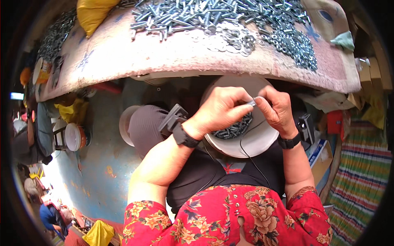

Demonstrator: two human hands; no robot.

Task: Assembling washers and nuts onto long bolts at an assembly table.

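Note:
Over a white bucket (262, 148) between my knees, both my hands meet at a small metal bolt (252, 103). My left hand (219, 107) is closed, with the bolt pinched between thumb and forefinger. The curled thumb and forefinger of my right hand (280, 110) press together at the bolt's other end. Whatever small piece they may hold there is hidden. Below the hands, dark metal bolts (234, 130) lie heaped in the bucket, partly covered by my left hand.
A cloth-covered table (164, 57) spans the far side, bearing a heap of loose bolts (193, 16), flat washers (236, 39) and nuts (295, 45). A yellow bag (93, 16) sits on it. Thin black cables (245, 149) hang by the bucket. At left stands another white bucket (73, 137).

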